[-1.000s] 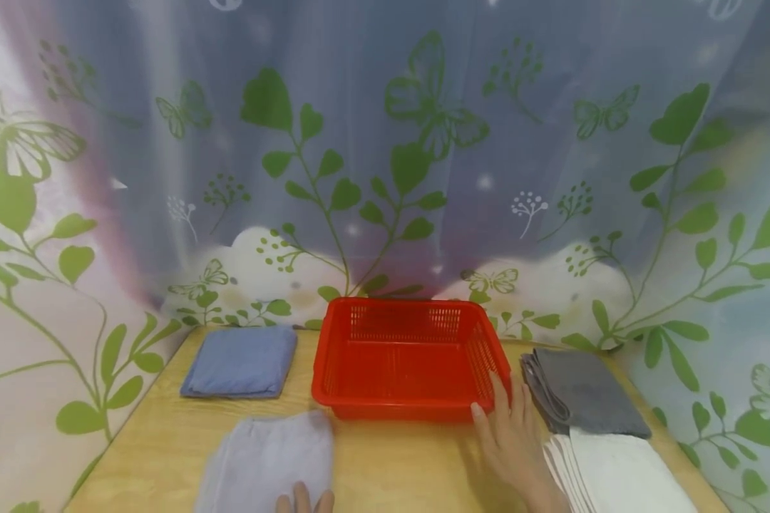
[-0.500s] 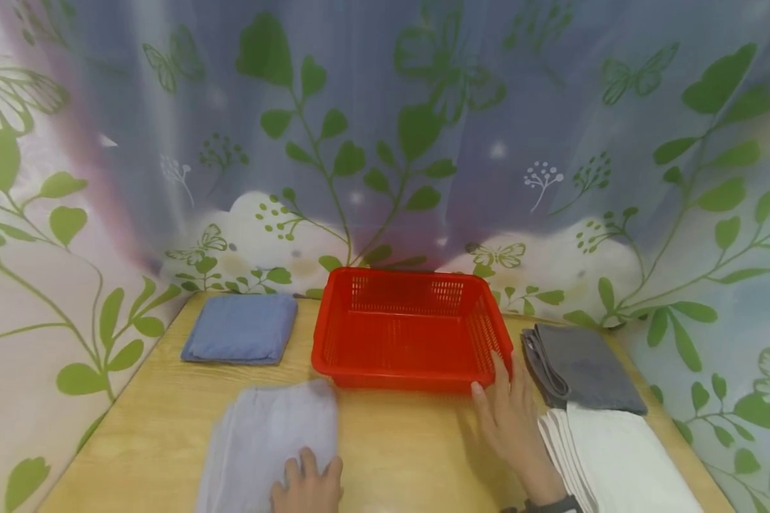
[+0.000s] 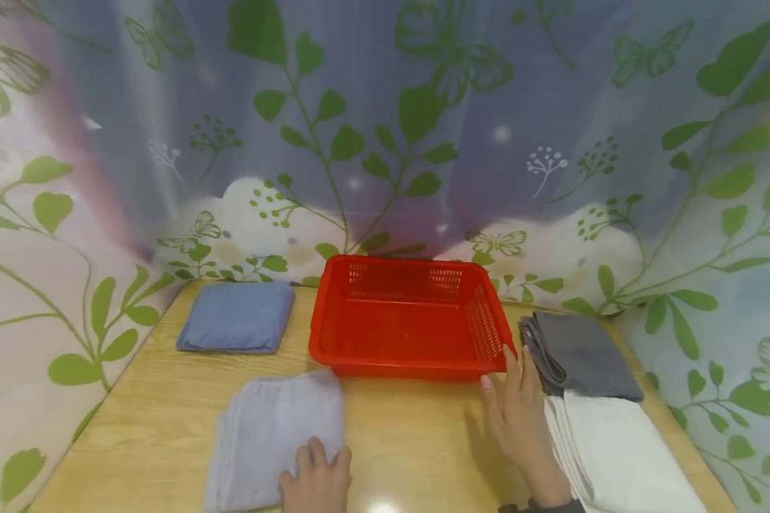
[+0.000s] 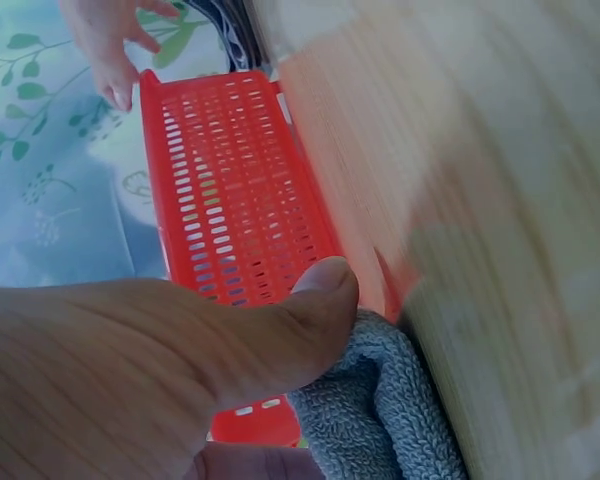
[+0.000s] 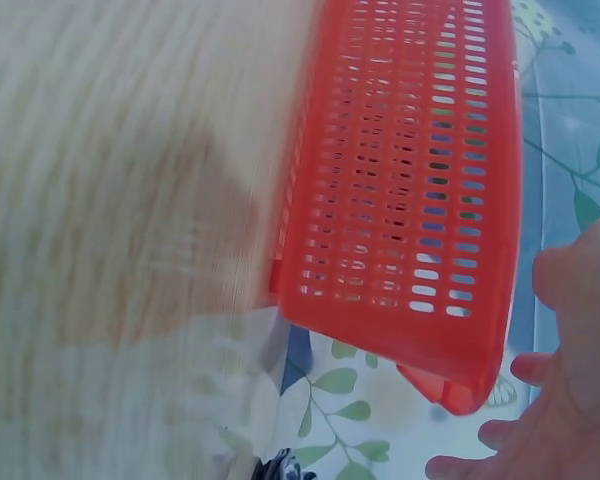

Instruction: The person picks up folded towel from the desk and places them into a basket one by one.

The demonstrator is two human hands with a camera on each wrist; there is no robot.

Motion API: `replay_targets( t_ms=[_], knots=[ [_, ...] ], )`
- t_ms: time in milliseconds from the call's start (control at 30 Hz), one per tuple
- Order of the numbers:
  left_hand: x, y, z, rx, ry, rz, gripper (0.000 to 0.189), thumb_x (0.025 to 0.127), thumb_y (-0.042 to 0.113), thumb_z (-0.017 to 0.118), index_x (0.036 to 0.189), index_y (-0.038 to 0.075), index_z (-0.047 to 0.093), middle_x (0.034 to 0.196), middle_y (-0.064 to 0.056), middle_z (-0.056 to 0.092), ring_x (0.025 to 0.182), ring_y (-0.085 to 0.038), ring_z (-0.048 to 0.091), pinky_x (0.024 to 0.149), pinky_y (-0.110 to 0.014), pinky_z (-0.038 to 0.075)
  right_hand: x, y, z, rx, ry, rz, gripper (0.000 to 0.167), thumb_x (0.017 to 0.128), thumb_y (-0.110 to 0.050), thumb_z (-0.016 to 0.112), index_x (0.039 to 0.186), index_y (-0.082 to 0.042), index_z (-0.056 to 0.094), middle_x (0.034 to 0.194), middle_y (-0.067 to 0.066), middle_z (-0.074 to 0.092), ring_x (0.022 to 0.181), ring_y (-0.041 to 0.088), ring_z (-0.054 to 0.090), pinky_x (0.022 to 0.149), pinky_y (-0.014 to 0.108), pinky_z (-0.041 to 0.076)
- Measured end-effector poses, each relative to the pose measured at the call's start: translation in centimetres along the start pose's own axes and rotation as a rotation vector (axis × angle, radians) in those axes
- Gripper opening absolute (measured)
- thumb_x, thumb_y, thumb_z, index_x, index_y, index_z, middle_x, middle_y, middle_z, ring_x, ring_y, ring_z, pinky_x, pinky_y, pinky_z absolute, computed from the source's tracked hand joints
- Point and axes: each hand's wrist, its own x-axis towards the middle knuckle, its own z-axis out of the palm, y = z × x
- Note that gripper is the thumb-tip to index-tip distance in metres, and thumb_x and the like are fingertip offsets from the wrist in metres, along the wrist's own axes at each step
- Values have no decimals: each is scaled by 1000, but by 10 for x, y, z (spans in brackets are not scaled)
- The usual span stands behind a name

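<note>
In the head view, my left hand (image 3: 317, 476) lies over the right edge of a folded pale lilac-grey towel (image 3: 276, 427) on the table. The left wrist view shows my thumb against the rounded fold of this terry towel (image 4: 380, 400), with the fingers partly hidden on its other side. A shallow red plastic basket (image 3: 398, 335) with slotted walls stands just behind it. My right hand (image 3: 520, 427), its fingers extended, is beside the basket's front right corner. In the right wrist view, a gap shows between the right hand (image 5: 570, 370) and the red rim.
A folded blue towel (image 3: 237, 317) lies at the back left of the wooden table (image 3: 141, 427). To the right are a folded dark grey towel (image 3: 584, 356) and a folded white towel (image 3: 622, 456). A patterned curtain (image 3: 372, 142) hangs behind and at both sides.
The head view has tilted down, so everything sits higher in it. My left hand and the lilac-grey towel have shifted slightly right. The right hand has drawn slightly away from the basket's corner.
</note>
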Motion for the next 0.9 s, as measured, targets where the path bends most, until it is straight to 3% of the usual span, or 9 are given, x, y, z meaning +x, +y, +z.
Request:
replay_targets(
  t_ms=[233, 367, 633, 900],
  knots=[
    [1, 2, 2, 37, 210, 76, 43, 65, 28, 92, 85, 11, 59, 103, -27, 68, 93, -38, 60, 57, -53, 49, -6, -1, -6, 72, 3, 61, 61, 103, -21, 56, 154, 2, 31, 161, 38, 15, 143, 61, 25, 107, 77, 28],
    [3, 6, 3, 42, 274, 104, 44, 62, 31, 93, 86, 12, 61, 103, -27, 69, 93, -38, 61, 56, -53, 48, -9, -2, -12, 106, -21, 107, 62, 105, -24, 53, 156, 0, 28, 162, 37, 13, 144, 60, 23, 108, 78, 26],
    [-1, 14, 3, 51, 291, 112, 45, 61, 33, 92, 86, 12, 61, 103, -27, 71, 93, -38, 62, 57, -53, 50, -17, -2, -16, 159, -71, 184, 63, 106, -27, 50, 157, 2, 24, 162, 37, 14, 148, 57, 19, 113, 76, 24],
    [-8, 23, 4, 57, 219, 106, 47, 61, 37, 91, 88, 14, 61, 104, -25, 70, 95, -35, 61, 59, -52, 50, -31, -7, -17, 189, -157, 297, 64, 108, -28, 46, 153, 12, 25, 158, 40, 21, 147, 58, 22, 118, 71, 21]
  ],
)
